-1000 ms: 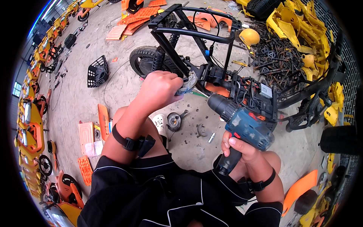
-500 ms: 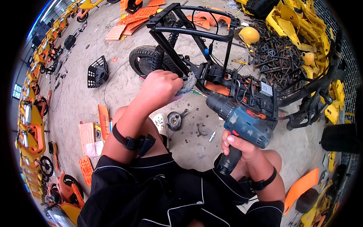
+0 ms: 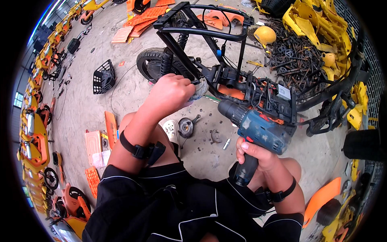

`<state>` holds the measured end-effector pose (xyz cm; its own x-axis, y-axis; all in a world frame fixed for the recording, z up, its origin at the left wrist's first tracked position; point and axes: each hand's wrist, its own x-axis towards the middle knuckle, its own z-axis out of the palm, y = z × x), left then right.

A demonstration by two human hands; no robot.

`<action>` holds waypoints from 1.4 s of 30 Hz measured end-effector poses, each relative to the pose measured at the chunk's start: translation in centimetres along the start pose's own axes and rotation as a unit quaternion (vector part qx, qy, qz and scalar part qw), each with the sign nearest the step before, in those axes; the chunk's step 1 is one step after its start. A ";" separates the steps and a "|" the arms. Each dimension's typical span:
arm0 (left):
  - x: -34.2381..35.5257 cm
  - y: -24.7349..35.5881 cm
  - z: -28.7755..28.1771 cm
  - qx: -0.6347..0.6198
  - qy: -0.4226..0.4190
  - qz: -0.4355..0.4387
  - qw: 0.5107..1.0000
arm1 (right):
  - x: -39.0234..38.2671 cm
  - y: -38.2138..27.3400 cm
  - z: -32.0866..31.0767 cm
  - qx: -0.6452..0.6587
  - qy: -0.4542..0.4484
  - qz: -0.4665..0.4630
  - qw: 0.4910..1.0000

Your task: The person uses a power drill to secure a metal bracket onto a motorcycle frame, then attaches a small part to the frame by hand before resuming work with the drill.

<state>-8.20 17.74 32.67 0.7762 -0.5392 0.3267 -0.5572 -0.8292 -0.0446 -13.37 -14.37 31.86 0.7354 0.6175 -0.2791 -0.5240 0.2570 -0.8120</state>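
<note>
My right hand grips the handle of a blue and black cordless drill, its chuck pointing left and away from me. A thin bit runs from the chuck toward a small grey curved part. My left hand is closed on that part; its fingertips are mostly hidden behind the back of the hand. I cannot tell whether the bit touches the part. Just beyond both hands stands a stripped black scooter frame with exposed wiring and a rear wheel.
On the floor between my feet lie a round dark hub-like part, a curved piece and a small white tube. A black basket lies at left. Metal parts and yellow panels are heaped at far right.
The drill has shifted very slightly left, toward the grey part. Both hands keep their grips, and the view has moved a little.
</note>
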 end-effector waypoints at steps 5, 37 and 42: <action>0.0 0.0 0.2 0.012 -0.017 0.004 1.000 | -0.2 -0.3 0.4 -0.025 0.013 0.006 1.000; 0.3 0.6 1.3 0.055 -0.030 0.028 0.998 | -0.4 -0.1 0.0 -0.021 0.026 0.038 0.999; 0.4 0.7 1.2 0.050 -0.035 0.028 0.998 | -0.5 -0.2 0.1 -0.009 0.028 0.039 0.999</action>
<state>-7.92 16.71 31.64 0.7653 -0.5911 0.2548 -0.5708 -0.8062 -0.1560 -13.66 -14.62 32.24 0.7161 0.5919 -0.3699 -0.5730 0.1959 -0.7958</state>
